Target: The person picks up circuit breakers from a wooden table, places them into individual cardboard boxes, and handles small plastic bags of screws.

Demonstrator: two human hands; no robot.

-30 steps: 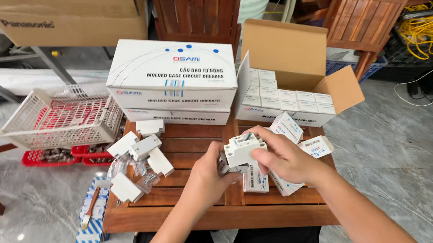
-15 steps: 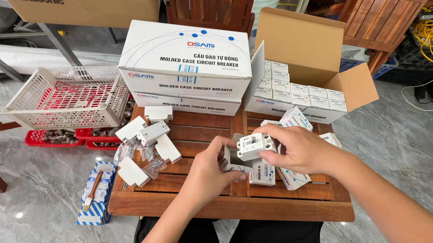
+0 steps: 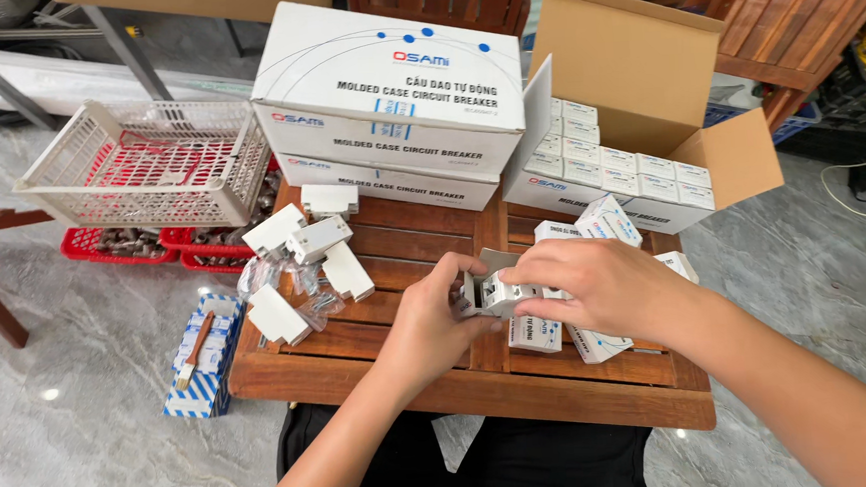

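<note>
Breaker unit, small, white-grey, held over wooden slat table, mostly hidden by both hands; its underside and far end can't be made out. Left hand comes from below, fingers curled round its left end, thumb on top. Right hand reaches across from the right, palm down, fingers pinching its right side. Small white boxes lie just beneath.
</note>
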